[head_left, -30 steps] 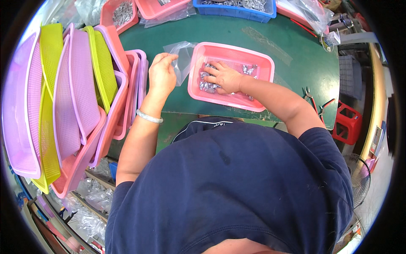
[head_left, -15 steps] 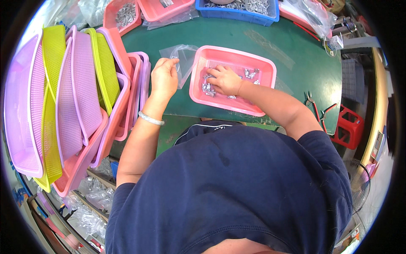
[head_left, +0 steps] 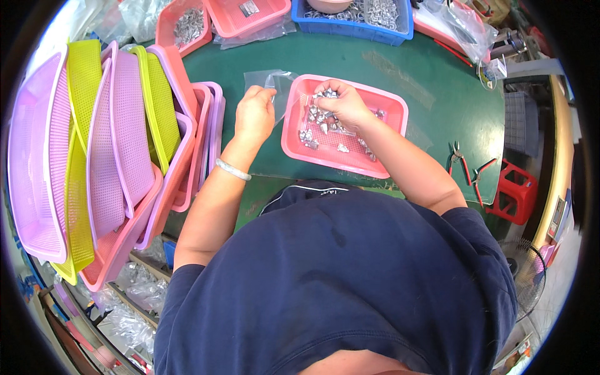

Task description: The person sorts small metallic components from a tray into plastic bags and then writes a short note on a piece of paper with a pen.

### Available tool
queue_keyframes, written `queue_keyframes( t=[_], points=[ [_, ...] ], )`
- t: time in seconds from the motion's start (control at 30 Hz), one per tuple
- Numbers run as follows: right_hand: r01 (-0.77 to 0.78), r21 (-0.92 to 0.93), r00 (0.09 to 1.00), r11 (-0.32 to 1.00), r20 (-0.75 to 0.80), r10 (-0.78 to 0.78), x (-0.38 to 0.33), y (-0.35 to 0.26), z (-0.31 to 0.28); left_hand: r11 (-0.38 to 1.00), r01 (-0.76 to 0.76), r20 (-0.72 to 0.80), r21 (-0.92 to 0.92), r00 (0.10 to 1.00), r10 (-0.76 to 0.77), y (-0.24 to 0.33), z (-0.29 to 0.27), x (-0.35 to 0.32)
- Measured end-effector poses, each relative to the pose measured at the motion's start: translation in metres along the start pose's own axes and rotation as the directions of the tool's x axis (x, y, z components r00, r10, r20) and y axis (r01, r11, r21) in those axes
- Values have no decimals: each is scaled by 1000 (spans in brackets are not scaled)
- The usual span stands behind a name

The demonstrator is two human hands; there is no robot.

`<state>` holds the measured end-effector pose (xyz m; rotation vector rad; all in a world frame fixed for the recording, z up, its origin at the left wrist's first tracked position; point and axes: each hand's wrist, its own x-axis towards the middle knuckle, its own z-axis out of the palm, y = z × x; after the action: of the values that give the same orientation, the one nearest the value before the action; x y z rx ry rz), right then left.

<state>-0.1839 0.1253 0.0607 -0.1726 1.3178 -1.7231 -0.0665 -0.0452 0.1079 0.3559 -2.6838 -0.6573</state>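
Observation:
A clear plastic bag (head_left: 289, 84) is pinched at its edge by my left hand (head_left: 255, 117), left of a pink plastic basket (head_left: 334, 161). The bag's right side reaches to the basket's rim. Over the basket's far left part, the fingers of my right hand (head_left: 349, 106) are closed round a handful of small silvery metal parts (head_left: 322, 120). Some of these parts show below the fingers. More of the same pieces (head_left: 308, 139) lie in the basket, at its left and along its near side.
Stacked purple, green and pink baskets (head_left: 128, 131) stand at the left. At the back are a blue crate (head_left: 356, 28) of metal parts and pink trays (head_left: 250, 22). Red-handled pliers (head_left: 461, 164) lie on the green table (head_left: 262, 53) at right, near a red stool (head_left: 517, 194).
My right hand has come up from the basket's bottom, gathering metal parts, and moved slightly right and away from me. My left hand has shifted right with the bag, closer to the basket.

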Motion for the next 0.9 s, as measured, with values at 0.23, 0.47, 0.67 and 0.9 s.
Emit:
queue_keyframes(
  t=[0.23, 0.47, 0.67, 0.9],
  points=[
    [-86, 220, 996, 972, 34, 80, 4, -38, 58, 999, -26, -86, -26, 996, 24, 15, 4, -1],
    [-95, 233, 975, 968, -173, 137, 37, -10, 76, 993, -50, -215, -105, 976, 26, 15, 5, -6],
    [-74, 338, 989, 938, -94, 112, 49, -30, 97, 990, -33, -300, -137, 954, -10, 9, 0, -1],
    [-105, 118, 994, 988, -14, 107, 27, -87, 106, 925, 181, -270, -334, 922, -278, -4, 4, 15]
  ],
)
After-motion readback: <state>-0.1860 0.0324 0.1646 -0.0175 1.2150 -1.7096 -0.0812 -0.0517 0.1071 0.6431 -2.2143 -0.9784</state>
